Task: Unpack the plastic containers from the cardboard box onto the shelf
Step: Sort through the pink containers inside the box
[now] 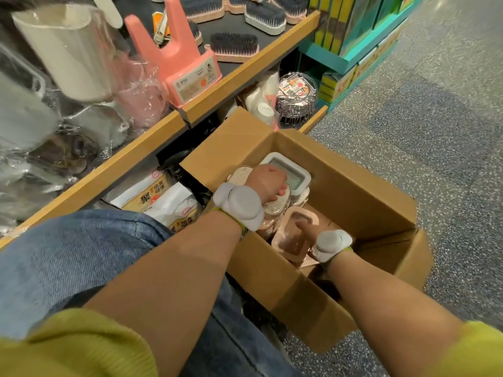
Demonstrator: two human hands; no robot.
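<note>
One cardboard box (340, 180) shows about four containers. The left hand (268, 183) grips the white-lidded container (290, 172). The right hand (307, 229) grasps a pink-lidded container (292, 240).

The left hand (268, 183) covers the near corner of the white-rimmed square plastic container (292, 172), and its fingertips curl out of sight behind the rim. The right hand (307, 227) is mostly hidden behind its grey wrist band (330, 244); only one finger shows, so its grip on the pink-lidded plastic container (292, 238) cannot be told. The brown cardboard box (353, 191) hides the lower containers. The clear plastic-wrapped goods (54, 104) on the wooden-edged shelf (130, 164) are blurred and cut off at the left edge.
</note>
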